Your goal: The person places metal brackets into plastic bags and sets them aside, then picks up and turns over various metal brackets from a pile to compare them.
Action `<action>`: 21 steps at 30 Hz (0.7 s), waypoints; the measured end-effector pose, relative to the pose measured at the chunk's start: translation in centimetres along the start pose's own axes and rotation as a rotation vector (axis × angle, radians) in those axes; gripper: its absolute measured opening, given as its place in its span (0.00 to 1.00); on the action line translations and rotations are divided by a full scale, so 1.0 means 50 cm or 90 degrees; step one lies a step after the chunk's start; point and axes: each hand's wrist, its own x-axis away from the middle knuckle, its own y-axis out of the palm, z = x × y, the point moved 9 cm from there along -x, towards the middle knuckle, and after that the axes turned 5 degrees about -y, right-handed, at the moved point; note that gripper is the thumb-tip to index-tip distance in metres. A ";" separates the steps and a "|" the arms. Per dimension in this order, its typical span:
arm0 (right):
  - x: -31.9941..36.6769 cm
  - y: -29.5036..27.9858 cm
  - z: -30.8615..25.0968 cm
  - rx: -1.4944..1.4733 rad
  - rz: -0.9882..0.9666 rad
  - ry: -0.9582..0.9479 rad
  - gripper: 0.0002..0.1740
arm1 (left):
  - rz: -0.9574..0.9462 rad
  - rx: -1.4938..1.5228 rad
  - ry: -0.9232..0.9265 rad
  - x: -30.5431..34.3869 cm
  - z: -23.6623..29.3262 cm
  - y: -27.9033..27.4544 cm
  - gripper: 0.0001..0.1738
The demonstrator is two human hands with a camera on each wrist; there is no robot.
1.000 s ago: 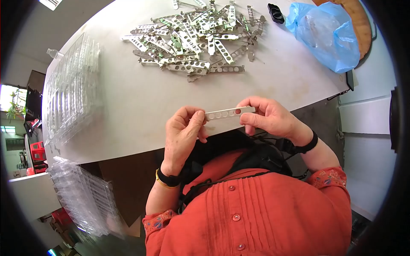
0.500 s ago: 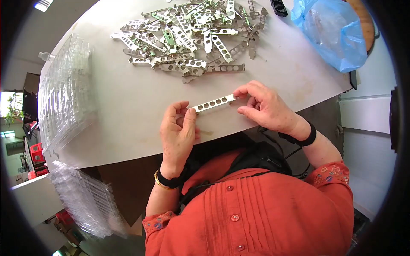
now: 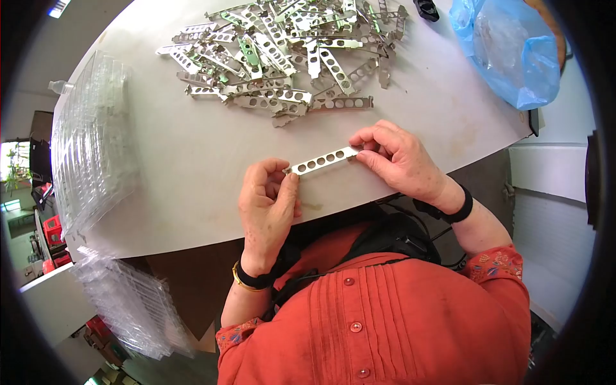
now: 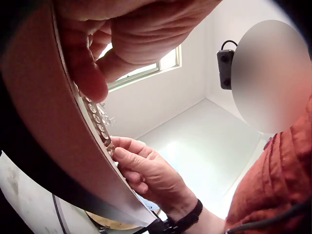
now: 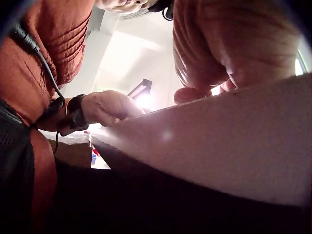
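A slim metal slot bracket (image 3: 326, 160) with a row of round holes lies level between both hands near the table's front edge, its holed face upward. At its left end, my left hand (image 3: 264, 202) pinches it between thumb and fingers. The right hand (image 3: 403, 160) holds the opposite end, thumb below and index finger above. From the left wrist view the bracket (image 4: 100, 124) runs along the table edge between the two hands. In the right wrist view the tabletop hides it.
Many similar brackets (image 3: 276, 99) form a loose pile on the white table (image 3: 192, 186). Clear plastic trays (image 3: 96, 141) are stacked at the left, with more trays (image 3: 131, 301) lower down. A blue plastic bag (image 3: 507, 51) and a small black object (image 3: 426, 9) sit at the back right.
The bracket has turned so its holed face shows upward. The right hand slid out to its end; its thumb came away, then closed back onto it.
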 end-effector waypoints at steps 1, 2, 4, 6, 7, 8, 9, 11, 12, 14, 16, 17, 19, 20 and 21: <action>0.000 -0.001 0.001 -0.012 0.009 -0.003 0.11 | -0.001 0.001 -0.001 0.000 -0.002 0.000 0.12; 0.000 -0.002 0.002 -0.024 0.018 -0.006 0.11 | -0.001 -0.003 0.003 -0.001 -0.002 0.000 0.12; 0.001 -0.001 0.007 -0.028 0.016 0.007 0.11 | -0.001 -0.007 0.007 -0.001 -0.005 -0.002 0.12; 0.002 -0.001 0.011 -0.033 0.013 0.019 0.11 | -0.009 -0.008 0.025 -0.001 -0.004 -0.001 0.12; 0.002 -0.001 0.013 -0.044 0.015 0.030 0.11 | -0.009 -0.008 0.024 0.000 -0.005 -0.002 0.12; 0.003 -0.002 0.015 -0.054 0.016 0.040 0.11 | -0.019 -0.021 0.039 0.001 -0.002 0.000 0.12; 0.003 -0.002 0.015 -0.054 0.016 0.040 0.11 | -0.028 -0.034 0.054 0.002 0.001 0.002 0.12; 0.003 -0.002 0.017 -0.065 0.019 0.050 0.11 | -0.038 -0.015 0.056 0.003 -0.002 0.002 0.12; 0.003 -0.002 0.016 -0.064 0.019 0.049 0.11 | -0.048 0.004 0.059 0.005 -0.002 0.003 0.13; 0.004 -0.005 0.011 -0.066 0.035 0.024 0.10 | -0.054 0.015 0.041 0.008 -0.001 0.004 0.13; 0.005 -0.005 0.013 -0.054 0.028 0.014 0.11 | -0.060 0.027 0.025 0.011 -0.002 0.007 0.13; 0.006 -0.005 0.011 -0.043 0.019 0.007 0.11 | -0.058 0.035 0.031 0.013 0.001 0.008 0.13; 0.013 0.002 0.024 -0.159 -0.007 0.102 0.12 | -0.057 0.043 0.042 0.014 -0.001 0.009 0.13; 0.023 0.017 0.041 -0.276 -0.036 0.200 0.12 | -0.074 0.009 0.067 0.015 -0.001 0.013 0.12; 0.024 0.014 0.041 -0.275 -0.034 0.198 0.12 | -0.091 -0.025 0.091 0.018 0.001 0.019 0.12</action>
